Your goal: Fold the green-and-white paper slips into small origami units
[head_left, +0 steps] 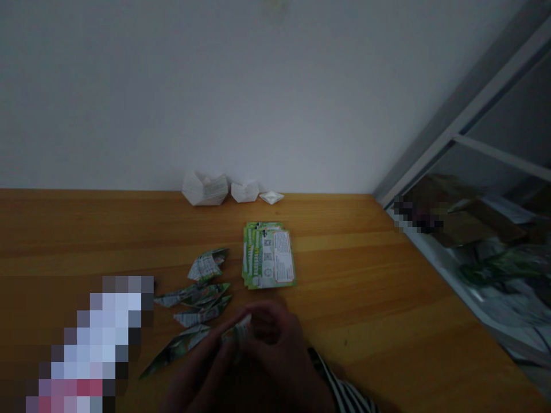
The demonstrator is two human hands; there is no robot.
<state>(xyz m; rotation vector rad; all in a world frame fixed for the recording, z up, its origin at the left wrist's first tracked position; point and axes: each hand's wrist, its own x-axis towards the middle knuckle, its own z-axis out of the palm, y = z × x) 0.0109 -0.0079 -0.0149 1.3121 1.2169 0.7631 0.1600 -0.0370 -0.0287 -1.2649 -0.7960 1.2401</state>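
Low in the middle of the head view, my left hand (210, 355) and my right hand (279, 338) meet around a small folded paper (239, 330), printed in white and green. Fingers of both hands are closed on it, and much of it is hidden behind them. Just left of my hands lie several folded printed paper pieces (206, 295) in a loose column on the wooden table (344, 275). Beyond my hands sits a stack of green and white printed leaflets (271, 258), slightly fanned.
Against the wall (275, 103) stand a large white folded paper (205, 188), a smaller one (245, 191) and a flat white paper boat (271, 197). A blurred-out patch (99, 338) covers the left front. On the right, a framed glass panel (495, 149) shows cardboard and plastic.
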